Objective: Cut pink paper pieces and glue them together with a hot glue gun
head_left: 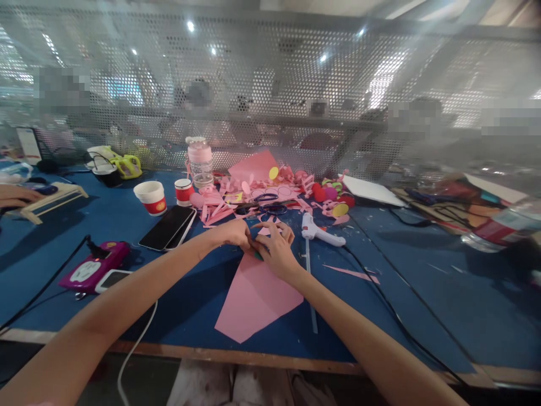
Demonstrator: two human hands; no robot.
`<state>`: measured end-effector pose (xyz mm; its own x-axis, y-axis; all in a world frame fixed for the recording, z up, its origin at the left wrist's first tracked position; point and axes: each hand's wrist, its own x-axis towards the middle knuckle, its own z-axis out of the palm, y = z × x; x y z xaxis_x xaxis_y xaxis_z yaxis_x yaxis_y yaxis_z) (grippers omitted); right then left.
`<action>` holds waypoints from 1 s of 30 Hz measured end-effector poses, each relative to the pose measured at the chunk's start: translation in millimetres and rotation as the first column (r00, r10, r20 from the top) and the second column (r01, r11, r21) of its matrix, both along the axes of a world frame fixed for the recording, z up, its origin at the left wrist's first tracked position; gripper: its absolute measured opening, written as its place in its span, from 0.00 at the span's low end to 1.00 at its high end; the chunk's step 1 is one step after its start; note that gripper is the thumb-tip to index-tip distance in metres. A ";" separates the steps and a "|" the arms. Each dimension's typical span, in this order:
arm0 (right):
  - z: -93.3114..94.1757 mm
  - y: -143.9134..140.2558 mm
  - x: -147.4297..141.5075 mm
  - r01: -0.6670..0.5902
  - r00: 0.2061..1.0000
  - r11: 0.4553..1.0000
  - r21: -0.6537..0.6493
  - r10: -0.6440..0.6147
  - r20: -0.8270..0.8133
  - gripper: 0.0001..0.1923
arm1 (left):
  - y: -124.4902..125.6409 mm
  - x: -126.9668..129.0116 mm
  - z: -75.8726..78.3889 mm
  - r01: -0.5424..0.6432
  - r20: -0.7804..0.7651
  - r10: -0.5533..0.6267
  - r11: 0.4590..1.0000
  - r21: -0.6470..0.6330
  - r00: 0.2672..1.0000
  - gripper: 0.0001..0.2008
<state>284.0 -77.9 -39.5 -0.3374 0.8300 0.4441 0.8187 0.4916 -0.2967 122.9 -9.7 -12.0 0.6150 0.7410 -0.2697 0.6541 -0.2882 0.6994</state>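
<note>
A large pink paper sheet (256, 299) lies flat on the blue work table (422, 304), its lower corner near the table's front edge, placed squarely before the person so both hands can meet over its top corner. There the left hand (234, 232) and the right hand (274, 248) come together, fingers curled and pinching a small piece, part pink and with a dark green bit showing between the fingertips; it is too small to tell exactly what it is. Neither hand lies open. Just right of the sheet's top rests a white glue gun (320, 231), its cord trailing toward the table edge. Beyond the sheet lies a heap of pink paper scraps (262, 192) with scissors (264, 207). Left of the sheet lie a black phone (167, 227), red-and-white paper cups (151, 197) and a magenta device (95, 265).
</note>
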 end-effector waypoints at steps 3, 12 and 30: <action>-2.7 1.5 0.7 0.016 1.000 1.000 0.013 -0.015 -0.021 0.15 | 1.1 -0.3 -2.1 0.051 0.015 -0.051 0.999 0.007 0.999 0.13; -6.0 9.6 14.0 0.218 0.976 0.969 0.119 -0.213 -0.056 0.16 | 3.6 -9.4 10.1 0.123 -0.068 -0.112 0.973 0.194 0.991 0.07; -12.3 11.2 20.9 -0.050 0.985 0.997 0.063 0.060 -0.164 0.26 | -86.6 -4.7 -27.8 -0.106 -0.046 0.241 0.580 0.808 0.969 0.20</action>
<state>304.9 -66.7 -51.8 -0.2997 0.7833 0.5447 0.7319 0.5550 -0.3954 118.2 -96.2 -39.9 0.4577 0.7880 0.4118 0.8195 -0.5535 0.1483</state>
